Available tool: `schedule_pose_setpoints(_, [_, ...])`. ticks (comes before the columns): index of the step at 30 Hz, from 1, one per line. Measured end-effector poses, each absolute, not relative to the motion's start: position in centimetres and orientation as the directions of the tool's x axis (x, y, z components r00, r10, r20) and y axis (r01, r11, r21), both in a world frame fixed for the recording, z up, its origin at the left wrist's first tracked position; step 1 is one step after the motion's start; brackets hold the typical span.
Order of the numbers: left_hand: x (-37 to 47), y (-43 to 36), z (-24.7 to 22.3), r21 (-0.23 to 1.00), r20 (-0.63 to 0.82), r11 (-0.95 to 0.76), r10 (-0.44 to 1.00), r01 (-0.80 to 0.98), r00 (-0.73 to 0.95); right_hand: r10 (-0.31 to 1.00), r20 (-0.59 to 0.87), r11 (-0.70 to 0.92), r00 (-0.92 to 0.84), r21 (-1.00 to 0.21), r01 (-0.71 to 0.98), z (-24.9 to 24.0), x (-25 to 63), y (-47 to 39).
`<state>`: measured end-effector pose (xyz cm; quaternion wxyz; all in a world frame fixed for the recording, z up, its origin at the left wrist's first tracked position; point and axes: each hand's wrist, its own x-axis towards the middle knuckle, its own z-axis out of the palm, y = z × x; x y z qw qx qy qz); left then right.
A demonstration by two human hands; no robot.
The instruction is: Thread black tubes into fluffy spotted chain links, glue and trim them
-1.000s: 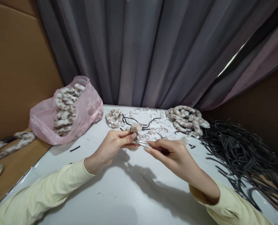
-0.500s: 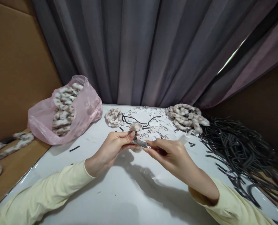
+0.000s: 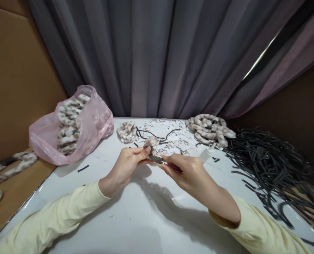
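Observation:
In the middle of the head view, my left hand (image 3: 124, 167) pinches a small fluffy white-and-brown plush piece (image 3: 152, 141), its thumb pressed on a dark part of it. Facing it, my right hand (image 3: 188, 173) grips a slim grey piece (image 3: 156, 159) between thumb and fingers; its other end meets the dark part at the left fingertips. Whether this grey piece is a tool or a strip, I cannot tell. Beyond the hands lie thin black cords (image 3: 149, 132) and small curled scraps (image 3: 174, 145). A plush ring (image 3: 127, 132) rests at the left of them.
A pink plastic bag (image 3: 97, 121) of plush rings stands at left. At back right are a plush pile (image 3: 208, 127) and a translucent white bottle (image 3: 206, 153). Black cords (image 3: 268, 165) heap along the right side of the white table (image 3: 136, 225). A grey curtain (image 3: 143, 60) hangs behind.
The view has shifted slightly. Both hands remain together with the plush piece and grey piece between them; the right hand has moved a little to the left, showing more of the bottle.

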<state>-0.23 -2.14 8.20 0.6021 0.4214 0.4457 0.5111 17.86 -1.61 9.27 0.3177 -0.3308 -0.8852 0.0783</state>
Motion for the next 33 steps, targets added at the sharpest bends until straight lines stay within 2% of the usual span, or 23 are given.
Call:
schedule_pose_setpoints(5, [-0.5, -2.1, 8.8, 0.958, -0.085, 0.110, 0.991, -0.265, 0.105, 0.710, 0.441, 0.704, -0.549, -0.468, 0.534, 11.3, 18.9, -1.7])
schedule_pose_setpoints(10, [-0.6, -2.2, 8.8, 0.960, -0.062, 0.095, 0.989, -0.264, 0.132, 0.751, 0.381, 0.653, -0.539, -0.552, 0.519, 11.3, 19.1, -1.3])
schedule_pose_setpoints(17, [-0.5, -2.2, 8.8, 0.958, -0.051, 0.086, 0.990, -0.273, 0.132, 0.754, 0.373, 0.639, -0.540, -0.608, 0.472, 10.9, 18.7, -1.1])
schedule_pose_setpoints(21, [-0.4, -2.3, 8.8, 0.953, -0.070, 0.102, 0.990, -0.284, 0.120, 0.731, 0.415, 0.673, -0.541, -0.570, 0.472, 10.5, 18.5, -1.3])
schedule_pose_setpoints(28, [-0.1, -2.6, 8.4, 0.944, -0.111, 0.139, 0.988, -0.298, 0.109, 0.630, 0.555, 0.775, -0.543, -0.403, 0.487, 9.4, 18.0, -1.6])
schedule_pose_setpoints(33, [0.3, -2.6, 8.2, 0.944, -0.151, 0.143, 0.989, -0.296, -0.004, 0.585, 0.637, 0.784, -0.502, -0.286, 0.551, 7.8, 17.2, -1.8])
